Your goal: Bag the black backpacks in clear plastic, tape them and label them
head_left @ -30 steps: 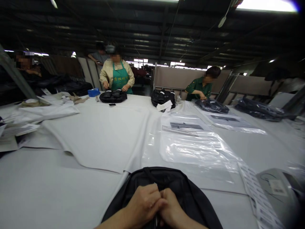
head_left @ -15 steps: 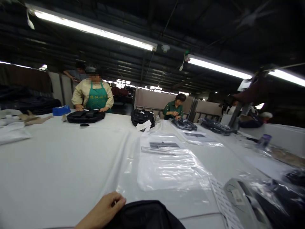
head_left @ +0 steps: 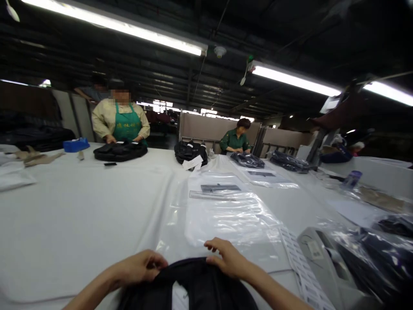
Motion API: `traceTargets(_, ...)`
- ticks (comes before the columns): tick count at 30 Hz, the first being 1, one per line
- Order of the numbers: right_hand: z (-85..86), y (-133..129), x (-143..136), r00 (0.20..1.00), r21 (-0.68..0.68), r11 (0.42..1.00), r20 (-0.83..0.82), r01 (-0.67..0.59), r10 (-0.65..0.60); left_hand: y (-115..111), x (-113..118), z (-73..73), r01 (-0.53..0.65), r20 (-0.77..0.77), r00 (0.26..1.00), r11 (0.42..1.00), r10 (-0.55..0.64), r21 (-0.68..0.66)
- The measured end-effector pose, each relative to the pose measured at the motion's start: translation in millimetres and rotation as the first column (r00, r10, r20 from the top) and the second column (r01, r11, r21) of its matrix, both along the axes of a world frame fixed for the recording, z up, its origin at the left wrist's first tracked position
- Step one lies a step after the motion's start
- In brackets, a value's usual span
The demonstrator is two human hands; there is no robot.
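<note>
A black bag (head_left: 206,282) with a white tag (head_left: 180,297) lies at the bottom centre, its lower part cut off by the frame. My left hand (head_left: 140,267) is at the bag's upper left edge, fingers curled with a gap between thumb and fingers. At the upper right edge is my right hand (head_left: 226,257), its fingers apart and raised, the thumb near the bag's rim. Beyond both hands, clear plastic bags (head_left: 222,215) with printed labels lie on the white table (head_left: 80,224).
A grey device (head_left: 325,262) and a label sheet (head_left: 298,254) sit at the right, beside plastic-wrapped dark goods (head_left: 377,254). Across the table, one person in a green apron (head_left: 127,125) handles a black bag (head_left: 121,150); another person (head_left: 235,140) works farther right. A blue dispenser (head_left: 75,145) stands at the left.
My right hand has come into view at the bag's right side. More of the black bag shows, now with its white tag. My left hand has shifted slightly left and up.
</note>
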State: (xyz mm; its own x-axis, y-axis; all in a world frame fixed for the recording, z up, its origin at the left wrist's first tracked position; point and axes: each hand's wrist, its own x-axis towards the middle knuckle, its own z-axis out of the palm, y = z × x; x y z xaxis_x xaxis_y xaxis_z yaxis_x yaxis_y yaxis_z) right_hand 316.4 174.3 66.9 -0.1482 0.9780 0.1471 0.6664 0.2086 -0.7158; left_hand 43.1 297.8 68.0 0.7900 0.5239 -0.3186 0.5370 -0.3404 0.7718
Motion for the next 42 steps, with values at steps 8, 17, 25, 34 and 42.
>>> traceTargets(8,11.5,7,17,0.955,-0.156,0.951,0.095,-0.265,0.282,-19,22,32.0,0.160,0.020,0.987,0.984,-0.162,0.075)
traceTargets(17,35.8,-54,9,0.939,-0.191,0.934,0.109,-0.302,0.326,-70,17,59.8,0.356,-0.098,0.934,0.905,-0.343,0.232)
traceTargets(25,-44.0,-21,16,0.995,-0.105,0.991,0.060,0.087,-0.081,-21,50,-4.3,0.126,-0.114,0.987,0.985,-0.113,0.121)
traceTargets(34,-61.0,-25,7,0.920,-0.111,0.927,0.214,0.357,-0.329,-30,38,-12.2,-0.078,-0.086,0.992,0.975,0.097,0.208)
traceTargets(42,-51.7,-19,13,0.940,-0.076,0.947,0.171,0.312,-0.296,-38,16,-3.4,-0.053,-0.205,0.968,0.913,0.147,0.404)
